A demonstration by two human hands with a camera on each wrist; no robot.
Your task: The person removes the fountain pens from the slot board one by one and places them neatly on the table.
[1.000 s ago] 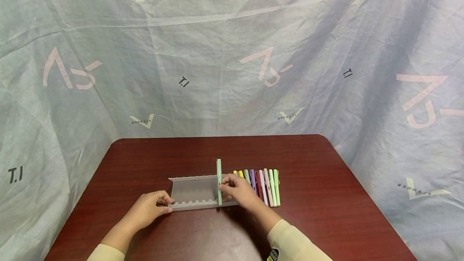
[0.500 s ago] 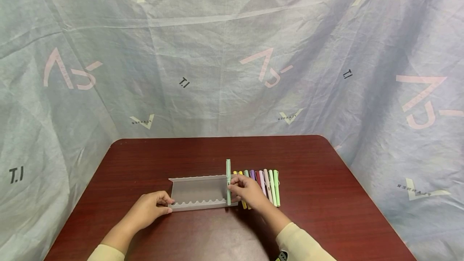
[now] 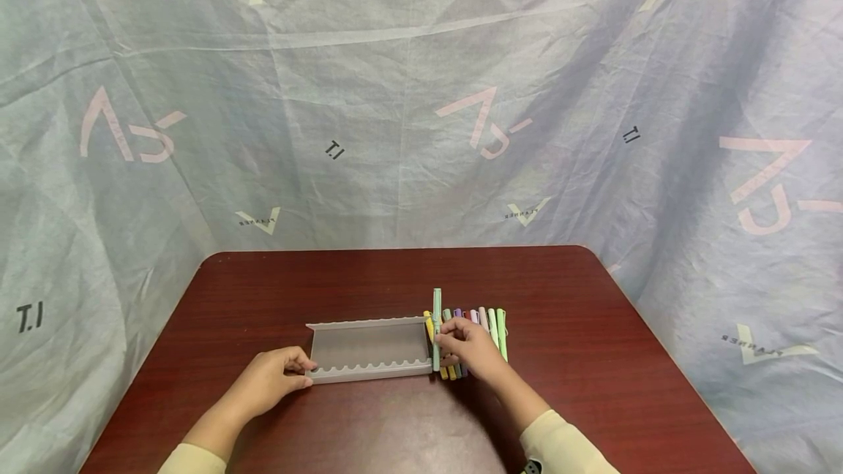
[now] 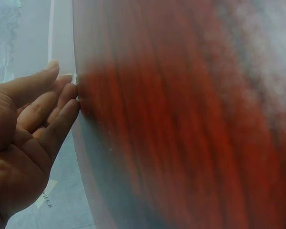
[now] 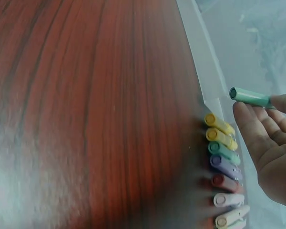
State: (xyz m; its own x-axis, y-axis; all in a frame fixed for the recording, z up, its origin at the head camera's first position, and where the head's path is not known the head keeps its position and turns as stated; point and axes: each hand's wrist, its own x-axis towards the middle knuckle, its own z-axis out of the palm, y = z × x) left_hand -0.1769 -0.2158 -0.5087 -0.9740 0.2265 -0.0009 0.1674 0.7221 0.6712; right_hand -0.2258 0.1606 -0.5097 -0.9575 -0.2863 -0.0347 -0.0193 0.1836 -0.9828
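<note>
A translucent pen tray (image 3: 369,346) with scalloped notches along its long sides lies on the table. My left hand (image 3: 279,375) pinches its near left corner between thumb and fingers; in the left wrist view that hand (image 4: 33,114) is at the tray's end. Just past the tray's right end, my right hand (image 3: 470,346) pinches a mint green capped pen (image 3: 437,313) between thumb and fingertips. The right wrist view shows one end of this pen (image 5: 248,96) sticking out from the fingers, above the table. Part of the pen is hidden by the fingers.
To the right of the tray, a row of pens (image 3: 498,335) lies side by side, partly behind my right hand. Two yellow pens (image 5: 219,125) are nearest the tray, followed by green, purple, dark red and pale ones. A printed grey cloth (image 3: 395,93) hangs beyond the table (image 3: 316,284).
My right hand has moved rightward with the mint green pen, from over the tray to beyond its right end. My left hand and the tray have stayed put.
</note>
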